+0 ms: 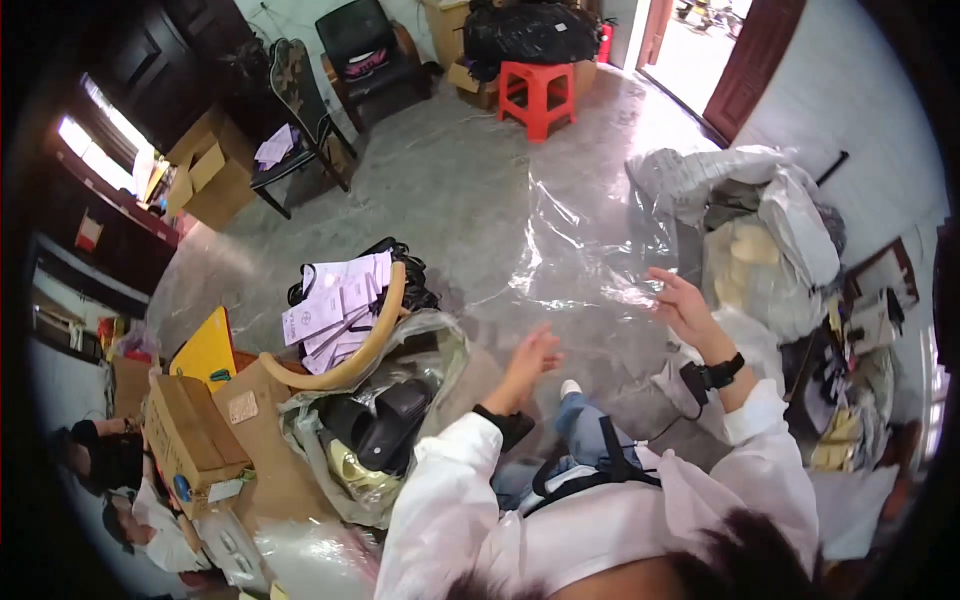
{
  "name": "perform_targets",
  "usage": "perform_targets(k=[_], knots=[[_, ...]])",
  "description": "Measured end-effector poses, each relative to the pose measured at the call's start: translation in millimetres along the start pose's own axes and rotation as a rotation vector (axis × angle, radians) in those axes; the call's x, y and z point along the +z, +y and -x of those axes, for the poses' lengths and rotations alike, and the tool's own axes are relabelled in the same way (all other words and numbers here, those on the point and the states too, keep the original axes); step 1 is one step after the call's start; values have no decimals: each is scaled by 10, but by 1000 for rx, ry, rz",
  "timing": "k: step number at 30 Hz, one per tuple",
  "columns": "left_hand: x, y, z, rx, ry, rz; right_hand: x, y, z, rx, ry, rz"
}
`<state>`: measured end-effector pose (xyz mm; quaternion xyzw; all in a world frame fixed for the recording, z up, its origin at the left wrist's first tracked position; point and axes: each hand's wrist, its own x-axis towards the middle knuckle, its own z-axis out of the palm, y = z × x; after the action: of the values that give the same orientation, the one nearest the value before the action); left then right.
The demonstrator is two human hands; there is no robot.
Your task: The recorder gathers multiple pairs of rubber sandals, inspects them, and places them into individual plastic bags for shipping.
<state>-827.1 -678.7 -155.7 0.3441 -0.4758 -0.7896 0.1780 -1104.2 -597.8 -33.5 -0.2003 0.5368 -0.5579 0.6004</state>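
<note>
My left hand [533, 366] is held out in front of my body, its fingers loosely apart with nothing visible in them. To the right and farther forward, my right hand [688, 308] has its fingers stretched and spread. Clear shiny plastic film [585, 265] spreads out just beyond both hands; whether the right fingertips touch it I cannot tell. Left of my left hand stands an open plastic sack [450, 365] with black slippers [395, 425] in it. A stack of purple printed packets [340, 305] lies by a curved wooden armrest [390, 320].
A large plastic sack [770, 255] with pale contents stands at the right. Cardboard boxes [195, 430] and a yellow board [205, 350] are at the left, near other people. Farther off are a red stool [537, 100] under a black bag, two chairs and an open doorway.
</note>
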Motion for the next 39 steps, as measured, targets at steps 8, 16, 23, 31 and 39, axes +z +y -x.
perform_targets(k=[8, 16, 23, 31, 39], knots=[[-598, 1131, -1312, -56, 109, 774, -484, -722, -1666, 58, -135, 182], [-1900, 1635, -2328, -42, 351, 325, 349, -1017, -3654, 216, -397, 502], [-3322, 2162, -2933, -114, 407, 479, 1467, -1248, -5560, 307, -508, 403], [-4737, 2635, -3086, 112, 461, 903, 3301, -1507, -7380, 292, -757, 496], [-5456, 3157, -2696, 346, 786, 1125, 6073, -1239, -8720, 348, -1334, 777]])
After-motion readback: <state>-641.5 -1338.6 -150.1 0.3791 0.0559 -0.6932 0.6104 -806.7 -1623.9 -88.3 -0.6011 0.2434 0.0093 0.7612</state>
